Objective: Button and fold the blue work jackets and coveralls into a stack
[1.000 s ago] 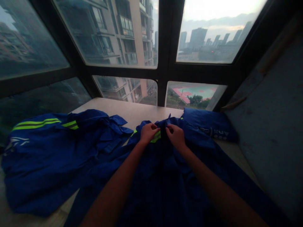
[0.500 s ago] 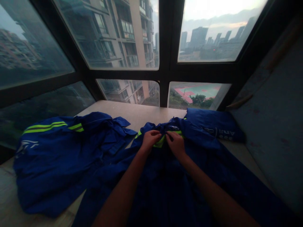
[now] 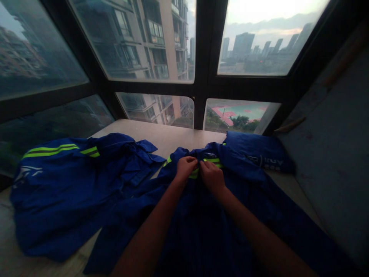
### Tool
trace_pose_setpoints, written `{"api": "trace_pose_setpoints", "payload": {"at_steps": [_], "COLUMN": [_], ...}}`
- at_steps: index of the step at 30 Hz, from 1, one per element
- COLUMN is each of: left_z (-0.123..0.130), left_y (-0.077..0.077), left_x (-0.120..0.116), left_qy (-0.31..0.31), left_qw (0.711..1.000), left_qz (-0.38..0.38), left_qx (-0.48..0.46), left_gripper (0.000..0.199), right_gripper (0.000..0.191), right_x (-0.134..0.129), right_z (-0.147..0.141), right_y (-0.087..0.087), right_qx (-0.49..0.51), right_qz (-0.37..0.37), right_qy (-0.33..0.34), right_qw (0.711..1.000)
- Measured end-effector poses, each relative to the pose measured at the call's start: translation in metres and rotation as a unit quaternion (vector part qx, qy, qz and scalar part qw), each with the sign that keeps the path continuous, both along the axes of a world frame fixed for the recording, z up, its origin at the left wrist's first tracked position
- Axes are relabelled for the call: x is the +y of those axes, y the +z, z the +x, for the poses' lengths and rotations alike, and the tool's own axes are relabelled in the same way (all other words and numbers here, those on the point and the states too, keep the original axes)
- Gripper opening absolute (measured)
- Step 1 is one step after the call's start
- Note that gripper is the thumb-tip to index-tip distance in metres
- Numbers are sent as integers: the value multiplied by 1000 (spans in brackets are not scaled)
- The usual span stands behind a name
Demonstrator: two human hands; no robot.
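Observation:
A blue work jacket [image 3: 184, 215] with yellow-green stripes lies spread in front of me, its collar end toward the window. My left hand [image 3: 186, 169] pinches the front edge of the jacket just below the collar. Close beside it, my right hand [image 3: 211, 175] pinches the opposite front edge, fingertips almost meeting the left ones. Any button or zip between the fingers is too small and dark to make out. A yellow-green stripe [image 3: 213, 161] shows behind my right hand.
To the left lies a second blue jacket [image 3: 66, 192] with striped bands and white print. A folded blue garment [image 3: 256, 150] with white lettering rests at the back right. All lie on a pale window ledge [image 3: 173, 132], below dark window frames [image 3: 201, 88]. A wall [image 3: 331, 165] bounds the right.
Both hands stay at the jacket's front below the collar, with only small finger shifts. The whole view has tilted slightly.

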State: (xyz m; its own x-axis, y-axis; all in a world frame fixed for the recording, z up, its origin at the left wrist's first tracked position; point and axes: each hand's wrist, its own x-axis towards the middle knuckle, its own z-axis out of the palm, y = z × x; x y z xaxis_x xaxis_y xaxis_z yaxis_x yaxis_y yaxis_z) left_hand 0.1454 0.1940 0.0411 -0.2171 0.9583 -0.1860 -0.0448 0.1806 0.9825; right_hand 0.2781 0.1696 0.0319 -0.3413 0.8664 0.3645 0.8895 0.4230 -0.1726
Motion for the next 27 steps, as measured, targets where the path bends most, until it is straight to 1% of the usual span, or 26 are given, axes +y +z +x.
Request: {"api": "trace_pose_setpoints", "payload": {"at_steps": [2, 5, 8, 11, 14, 18, 20, 22, 24, 25, 26, 27], "left_z": [0, 1, 1, 0, -1, 0, 2, 6, 12, 16, 19, 21], "left_y": [-1, -5, -14, -22, -28, -30, -26, -20, -12, -6, -1, 6], "left_x": [-1, -4, -9, -17, -21, -20, -24, -34, -48, -55, -60, -64], "left_qy": [-14, -26, -31, -41, -46, -49, -63, -96, -149, -179, -216, -258], "left_qw": [1000, 999, 998, 998, 999, 994, 983, 965, 942, 931, 917, 895], "left_qz": [-4, -14, -28, -31, -24, -5, 14, 41, 66, 75, 83, 93], "left_qx": [-12, -28, -46, -46, -11, 98, 169, 239, 294, 310, 327, 350], "left_gripper": [22, 30, 39, 43, 40, 28, 16, 7, 9, 11, 11, 11], "right_gripper": [32, 38, 47, 50, 49, 50, 44, 39, 46, 50, 51, 47], "right_x": [-5, -15, -22, -23, -23, -27, -24, -11, 14, 29, 46, 62], "right_z": [-3, -5, 0, 9, 15, 17, 22, 32, 43, 47, 50, 52], "right_y": [-2, -10, -22, -34, -43, -49, -45, -35, -19, -11, -2, 6], "right_qx": [-9, 0, 42, 86, 150, 239, 288, 335, 356, 355, 348, 338], "right_qz": [1, -2, -11, -39, -74, -119, -140, -157, -167, -172, -179, -189], "right_qy": [16, 35, 44, 46, 51, 85, 80, 28, -37, -57, -63, -55], "right_qw": [1000, 999, 998, 994, 985, 960, 944, 929, 919, 917, 918, 920]}}
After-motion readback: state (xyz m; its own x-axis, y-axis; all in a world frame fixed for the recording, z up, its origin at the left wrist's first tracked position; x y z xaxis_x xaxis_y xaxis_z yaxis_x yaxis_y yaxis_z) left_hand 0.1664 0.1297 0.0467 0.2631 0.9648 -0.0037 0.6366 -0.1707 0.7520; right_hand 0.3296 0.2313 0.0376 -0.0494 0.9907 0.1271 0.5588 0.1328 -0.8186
